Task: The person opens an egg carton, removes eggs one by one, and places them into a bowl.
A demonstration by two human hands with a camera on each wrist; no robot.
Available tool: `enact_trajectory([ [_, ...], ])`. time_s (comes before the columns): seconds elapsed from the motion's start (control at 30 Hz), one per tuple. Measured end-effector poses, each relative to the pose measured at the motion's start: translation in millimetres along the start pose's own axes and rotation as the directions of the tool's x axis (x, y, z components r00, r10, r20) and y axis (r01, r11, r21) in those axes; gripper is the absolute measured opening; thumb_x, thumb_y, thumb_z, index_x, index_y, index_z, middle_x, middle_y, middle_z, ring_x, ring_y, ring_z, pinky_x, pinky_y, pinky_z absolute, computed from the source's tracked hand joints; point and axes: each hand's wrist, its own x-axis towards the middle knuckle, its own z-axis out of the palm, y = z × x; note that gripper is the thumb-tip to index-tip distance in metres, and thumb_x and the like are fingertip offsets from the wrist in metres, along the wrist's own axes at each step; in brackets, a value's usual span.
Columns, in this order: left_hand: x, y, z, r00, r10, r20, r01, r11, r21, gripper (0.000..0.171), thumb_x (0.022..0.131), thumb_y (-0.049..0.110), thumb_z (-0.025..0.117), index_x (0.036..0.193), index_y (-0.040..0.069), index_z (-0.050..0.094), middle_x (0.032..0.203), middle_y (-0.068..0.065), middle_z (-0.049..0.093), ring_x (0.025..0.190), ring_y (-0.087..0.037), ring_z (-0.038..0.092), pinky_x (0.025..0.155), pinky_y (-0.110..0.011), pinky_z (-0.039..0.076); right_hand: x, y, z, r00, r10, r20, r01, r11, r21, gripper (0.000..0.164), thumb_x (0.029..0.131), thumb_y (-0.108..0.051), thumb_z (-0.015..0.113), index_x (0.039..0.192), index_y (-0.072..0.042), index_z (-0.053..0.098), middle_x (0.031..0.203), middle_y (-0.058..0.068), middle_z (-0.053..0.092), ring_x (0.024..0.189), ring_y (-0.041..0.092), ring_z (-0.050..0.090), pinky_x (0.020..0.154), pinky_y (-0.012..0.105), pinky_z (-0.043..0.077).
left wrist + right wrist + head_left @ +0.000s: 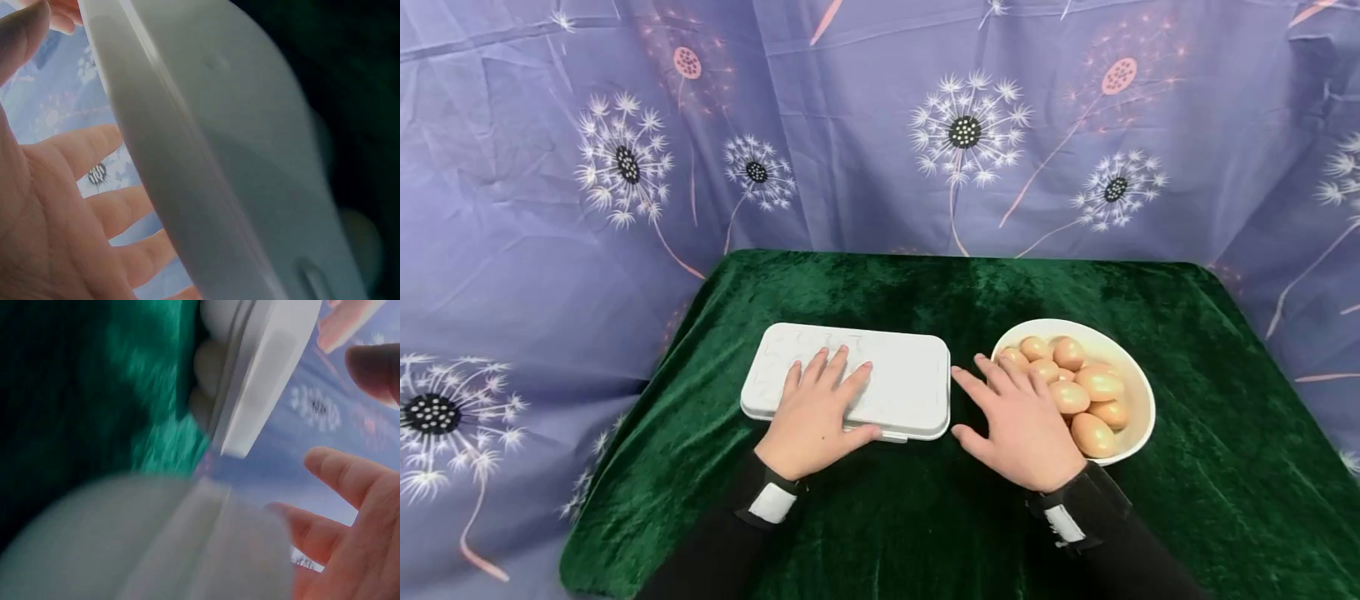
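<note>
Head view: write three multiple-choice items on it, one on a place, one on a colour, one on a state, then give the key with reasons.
1. Where does the left hand rest?
A. on the white egg box
B. in the bowl
C. off the table

2. What colour is the cloth on the table?
A. red
B. dark green
C. yellow

3. What is the state of the egg box?
A. open
B. closed
C. upside down with eggs spilled

Key: 1 A, its straight fingers lie flat on the lid. 2 B, green velvet shows all round the box and the bowl of eggs. 3 B, the lid lies flat, no cups showing.
</note>
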Motion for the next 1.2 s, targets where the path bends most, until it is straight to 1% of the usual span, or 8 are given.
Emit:
enact_trajectory([
  [0.33, -38.4, -41.0, -8.2, 0.988, -0.134, -0.072, 0.135, 0.991, 0.010, 0.087, 0.087, 0.064, 0.067, 0.157, 0.019, 0.041, 0.163, -0.020, 0.027, 0.148, -0.044, 0.021, 0.111, -0.070, 0.017, 34, -51, 23, 0.983, -0.168, 0.072, 0.167, 0.986, 0.020, 0.073, 0.085, -0.048, 0.076, 0.149, -0.024, 0.052, 0.154, 0.015, 0.043, 0.143, 0.041, 0.036, 0.111, 0.066, 0.026],
  [0.57, -71.5, -74.8, -18.1, 0.930, -0.347, -0.121, 0.328, 0.932, -0.152, 0.079, 0.098, 0.047, 0.062, 0.158, 0.004, 0.033, 0.162, -0.027, 0.022, 0.146, -0.048, 0.023, 0.107, -0.071, 0.022, 63, -87, 39, 0.960, -0.254, 0.116, 0.252, 0.967, 0.030, 0.082, 0.084, -0.044, 0.079, 0.155, -0.023, 0.043, 0.158, 0.018, 0.035, 0.145, 0.041, 0.032, 0.110, 0.067, 0.027],
  [0.67, -80.0, -88.2, -19.5, 0.914, -0.399, -0.074, 0.378, 0.904, -0.200, 0.073, 0.103, 0.037, 0.056, 0.158, -0.001, 0.027, 0.157, -0.029, 0.031, 0.141, -0.050, 0.032, 0.106, -0.070, 0.027, 73, -101, 45, 0.952, -0.270, 0.142, 0.274, 0.962, -0.007, 0.088, 0.082, -0.045, 0.081, 0.157, -0.023, 0.040, 0.159, 0.019, 0.033, 0.145, 0.042, 0.031, 0.109, 0.067, 0.029],
  [0.77, -81.3, -99.1, -17.2, 0.914, -0.405, 0.017, 0.397, 0.888, -0.232, 0.069, 0.106, 0.027, 0.053, 0.159, -0.003, 0.022, 0.150, -0.028, 0.044, 0.134, -0.048, 0.043, 0.104, -0.066, 0.033, 79, -111, 52, 0.942, -0.288, 0.170, 0.301, 0.952, -0.057, 0.092, 0.081, -0.047, 0.081, 0.158, -0.023, 0.037, 0.159, 0.020, 0.032, 0.145, 0.042, 0.031, 0.109, 0.066, 0.031],
  [0.87, -77.4, -104.6, -16.6, 0.906, -0.410, 0.103, 0.423, 0.870, -0.253, 0.069, 0.105, 0.020, 0.052, 0.160, 0.000, 0.018, 0.114, -0.021, 0.067, 0.095, -0.040, 0.064, 0.082, -0.054, 0.048, 84, -117, 56, 0.936, -0.302, 0.178, 0.323, 0.941, -0.099, 0.093, 0.081, -0.047, 0.081, 0.159, -0.024, 0.035, 0.159, 0.020, 0.032, 0.145, 0.041, 0.031, 0.109, 0.064, 0.032],
  [1.0, -71.9, -104.9, -17.2, 0.892, -0.427, 0.145, 0.451, 0.858, -0.247, 0.073, 0.101, 0.017, 0.057, 0.161, 0.003, 0.019, 0.090, -0.013, 0.063, 0.067, -0.025, 0.051, 0.061, -0.040, 0.039, 88, -121, 59, 0.938, -0.302, 0.171, 0.326, 0.936, -0.133, 0.094, 0.081, -0.047, 0.082, 0.159, -0.024, 0.035, 0.159, 0.019, 0.032, 0.145, 0.040, 0.032, 0.109, 0.063, 0.033],
  [1.13, -70.2, -104.7, -13.2, 0.901, -0.412, 0.132, 0.433, 0.871, -0.233, 0.076, 0.098, 0.020, 0.064, 0.160, 0.003, 0.024, 0.131, -0.026, 0.060, 0.102, -0.039, 0.061, 0.077, -0.051, 0.048, 91, -123, 66, 0.944, -0.273, 0.188, 0.303, 0.940, -0.157, 0.094, 0.083, -0.045, 0.080, 0.160, -0.025, 0.031, 0.160, 0.020, 0.029, 0.145, 0.043, 0.030, 0.108, 0.063, 0.034],
  [1.2, -67.9, -105.3, -12.1, 0.908, -0.400, 0.128, 0.420, 0.874, -0.246, 0.077, 0.098, 0.023, 0.066, 0.160, 0.005, 0.026, 0.136, -0.026, 0.057, 0.114, -0.044, 0.058, 0.084, -0.057, 0.048, 92, -124, 69, 0.948, -0.257, 0.186, 0.291, 0.938, -0.187, 0.092, 0.085, -0.044, 0.078, 0.161, -0.025, 0.029, 0.160, 0.022, 0.028, 0.145, 0.045, 0.030, 0.108, 0.062, 0.036],
])
